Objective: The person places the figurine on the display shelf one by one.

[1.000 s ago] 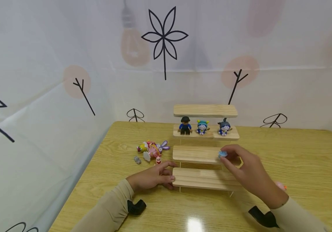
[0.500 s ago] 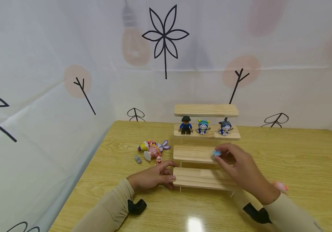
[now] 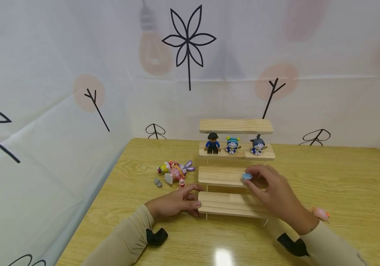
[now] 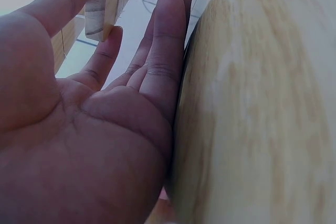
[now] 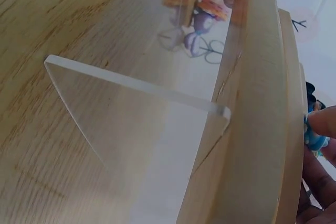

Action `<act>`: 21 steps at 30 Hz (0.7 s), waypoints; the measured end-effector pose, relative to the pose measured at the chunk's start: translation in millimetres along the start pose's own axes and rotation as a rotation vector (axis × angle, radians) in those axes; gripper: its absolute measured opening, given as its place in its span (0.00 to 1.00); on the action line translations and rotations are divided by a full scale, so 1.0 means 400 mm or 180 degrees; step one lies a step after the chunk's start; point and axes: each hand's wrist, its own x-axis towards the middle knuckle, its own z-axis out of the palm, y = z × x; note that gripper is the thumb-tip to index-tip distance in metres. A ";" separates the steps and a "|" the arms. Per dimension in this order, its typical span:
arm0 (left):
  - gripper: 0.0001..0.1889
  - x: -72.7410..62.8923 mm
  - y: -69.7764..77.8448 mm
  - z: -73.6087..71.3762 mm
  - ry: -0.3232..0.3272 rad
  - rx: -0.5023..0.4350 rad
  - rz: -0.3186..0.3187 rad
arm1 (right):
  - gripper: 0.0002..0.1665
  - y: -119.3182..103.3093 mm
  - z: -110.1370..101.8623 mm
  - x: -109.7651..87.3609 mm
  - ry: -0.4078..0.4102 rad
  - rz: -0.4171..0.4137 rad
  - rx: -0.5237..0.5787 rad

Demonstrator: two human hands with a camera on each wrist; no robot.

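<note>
My right hand [image 3: 277,192] pinches a small light-blue figurine [image 3: 247,176] between thumb and fingertips, at the right part of the second shelf board from the bottom [image 3: 219,175]. The right wrist view shows the blue figurine [image 5: 314,136] by the edge of a board, partly covered by the fingers. At the stand's left end, my left hand [image 3: 173,202] grips the lowest board [image 3: 229,203] with thumb and index finger. In the left wrist view the board's end [image 4: 96,11] sits between those two; the other fingers extend along the tabletop [image 4: 252,103].
Three figures, including a dark-capped doll [image 3: 212,143], stand on the board below the top shelf [image 3: 236,126]. Several toys [image 3: 175,171] lie left of the stand, with a small grey one [image 3: 158,183]. A pink toy [image 3: 321,213] lies right. Clear supports [image 5: 136,85] hold the boards.
My right hand has moved a little left along the second board from the bottom with the blue figurine. More of the pink toy shows now. The left hand keeps its place.
</note>
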 end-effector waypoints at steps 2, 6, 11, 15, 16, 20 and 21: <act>0.26 0.000 0.001 0.001 0.0002 -0.0001 0.0006 | 0.20 0.000 0.000 0.000 0.0001 -0.0001 -0.0003; 0.26 0.000 0.001 0.001 -0.0001 0.0000 0.0009 | 0.21 0.001 0.001 0.001 0.0000 -0.0007 -0.0023; 0.26 -0.001 0.002 0.001 -0.0005 0.0011 0.0009 | 0.22 0.003 0.001 0.000 0.0000 -0.0016 -0.0049; 0.26 0.000 0.001 0.000 -0.0010 0.0007 0.0013 | 0.23 0.005 0.000 0.000 -0.0019 -0.0019 -0.0064; 0.26 0.000 0.000 0.000 -0.0011 0.0006 0.0013 | 0.24 0.005 0.000 -0.001 -0.0019 -0.0025 -0.0074; 0.26 0.001 -0.002 0.000 -0.0020 -0.0011 0.0019 | 0.24 0.006 -0.003 -0.002 -0.0024 -0.0041 -0.0078; 0.26 0.001 -0.003 0.000 -0.0023 -0.0018 0.0021 | 0.24 0.005 -0.003 -0.002 -0.0027 -0.0040 -0.0068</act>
